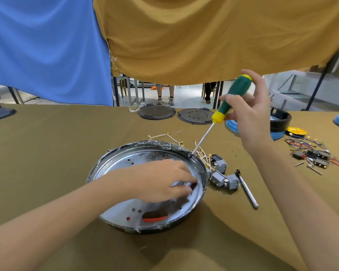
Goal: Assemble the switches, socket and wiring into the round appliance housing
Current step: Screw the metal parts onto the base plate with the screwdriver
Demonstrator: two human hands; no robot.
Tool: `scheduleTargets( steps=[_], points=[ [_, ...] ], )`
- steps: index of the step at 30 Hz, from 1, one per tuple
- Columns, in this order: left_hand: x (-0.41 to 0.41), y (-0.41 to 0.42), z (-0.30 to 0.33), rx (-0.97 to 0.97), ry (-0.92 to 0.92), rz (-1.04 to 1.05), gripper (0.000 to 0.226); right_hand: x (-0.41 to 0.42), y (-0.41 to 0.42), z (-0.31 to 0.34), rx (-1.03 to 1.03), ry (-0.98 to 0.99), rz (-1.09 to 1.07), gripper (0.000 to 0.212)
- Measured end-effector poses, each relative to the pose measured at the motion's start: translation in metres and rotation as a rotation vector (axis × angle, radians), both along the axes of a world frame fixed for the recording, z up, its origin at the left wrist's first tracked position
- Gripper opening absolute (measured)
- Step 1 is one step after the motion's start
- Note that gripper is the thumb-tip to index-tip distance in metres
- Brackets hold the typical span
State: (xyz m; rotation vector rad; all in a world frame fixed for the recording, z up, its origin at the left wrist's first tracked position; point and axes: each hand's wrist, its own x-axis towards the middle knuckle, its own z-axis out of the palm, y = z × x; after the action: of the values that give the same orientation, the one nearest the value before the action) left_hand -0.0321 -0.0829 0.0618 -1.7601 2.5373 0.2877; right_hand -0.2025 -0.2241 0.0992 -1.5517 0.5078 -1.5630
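The round silver housing (121, 163) lies open-side up on the olive cloth. My left hand (160, 179) reaches inside it and pinches a small dark part against the right inner wall. My right hand (250, 112) grips a green and yellow screwdriver (231, 98), whose tip touches the housing's far right rim. Several grey switches (221, 173) and white wires with gold terminals (201, 151) lie just right of the housing. A red wire (155, 219) shows through a slot at the housing's near side.
A metal rod tool (247, 189) lies right of the switches. More switches and coloured wires (313, 153) sit far right. Two round black lids (156, 112) rest at the table's back, with a black ring housing (280, 120) on a blue base. Cloth hangs overhead.
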Motion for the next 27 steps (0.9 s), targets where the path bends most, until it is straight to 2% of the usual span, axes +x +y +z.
scheduleTargets(
  steps=[3,5,7,9,11,14,16,18,22,25,27],
  points=[
    [-0.003,0.004,0.003,0.048,0.024,0.031,0.047,-0.006,-0.011,-0.022,0.187,0.062,-0.181,0.05],
    [-0.005,0.009,0.008,0.104,0.086,0.061,0.053,-0.012,-0.018,-0.041,0.315,0.241,-0.173,0.053],
    [-0.007,0.014,0.01,0.144,0.148,0.137,0.066,-0.017,-0.021,-0.059,0.336,0.383,-0.134,0.052],
    [-0.013,0.02,0.011,0.159,0.126,0.215,0.081,-0.019,-0.019,-0.068,0.322,0.406,-0.146,0.05],
    [-0.024,0.026,0.008,0.151,0.075,0.277,0.086,-0.02,-0.018,-0.073,0.303,0.433,-0.17,0.05],
    [-0.047,0.033,-0.004,0.029,-0.076,0.326,0.068,-0.02,-0.014,-0.083,0.205,0.639,-0.159,0.053],
    [-0.058,0.033,-0.013,-0.052,-0.091,0.404,0.047,-0.015,-0.008,-0.089,0.118,0.825,-0.155,0.051],
    [-0.058,0.031,-0.015,-0.065,-0.094,0.478,0.04,-0.011,-0.003,-0.094,0.039,0.968,-0.16,0.05],
    [-0.046,0.029,-0.01,0.107,-0.107,0.495,0.059,-0.01,-0.003,-0.097,0.014,1.101,-0.24,0.051],
    [-0.04,0.029,-0.007,0.13,-0.109,0.482,0.066,-0.008,-0.001,-0.096,-0.028,1.254,-0.306,0.055],
    [-0.036,0.03,-0.006,0.129,-0.073,0.471,0.069,-0.008,0.005,-0.093,-0.113,1.224,-0.323,0.051]
  ],
)
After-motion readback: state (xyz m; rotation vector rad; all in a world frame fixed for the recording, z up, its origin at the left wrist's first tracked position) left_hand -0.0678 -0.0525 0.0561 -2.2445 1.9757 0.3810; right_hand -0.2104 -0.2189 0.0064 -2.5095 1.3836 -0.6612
